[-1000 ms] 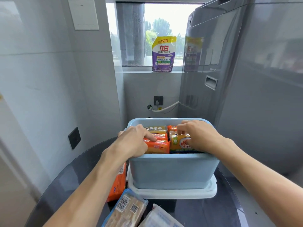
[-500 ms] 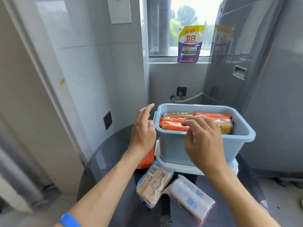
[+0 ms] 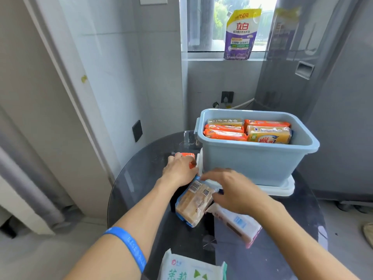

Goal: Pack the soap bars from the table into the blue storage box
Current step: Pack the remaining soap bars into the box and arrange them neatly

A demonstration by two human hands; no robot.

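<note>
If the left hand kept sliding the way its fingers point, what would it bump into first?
The left hand already lies on the orange soap pack. Beyond that, the line seems to pass left of the blue box over bare table; depth is unclear.

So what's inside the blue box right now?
The blue storage box holds wrapped soap bars standing on edge in two rows, orange and yellow wrappers, five showing. Anything beneath them, and the box floor, is covered.

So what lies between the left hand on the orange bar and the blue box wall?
In the head view, only the white lid under the blue box shows between the left hand, resting on the orange bar, and the wall.
</note>
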